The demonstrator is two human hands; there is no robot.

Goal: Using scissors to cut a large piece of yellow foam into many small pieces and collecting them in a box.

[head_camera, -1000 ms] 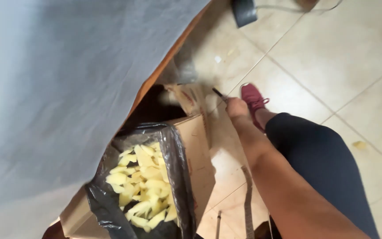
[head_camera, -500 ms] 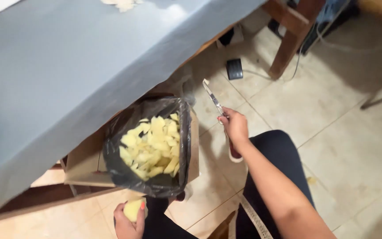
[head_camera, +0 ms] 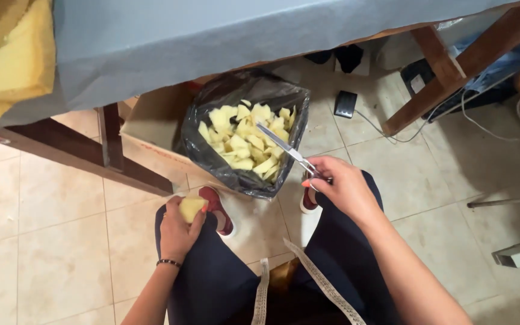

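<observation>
Swinging from frame centre to centre-right, the right hand grasps the knife over the bagged peels; the left hand, lower left, now clenches a peeled piece.

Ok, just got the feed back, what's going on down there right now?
A seated person holds a pale yellow peeled piece of vegetable or fruit in the left hand, resting on the knee. The right hand grips a slim metal knife, its blade reaching over a black plastic bag set in a cardboard box. The bag is full of pale yellow peelings and stands on the tiled floor under a grey-covered table.
</observation>
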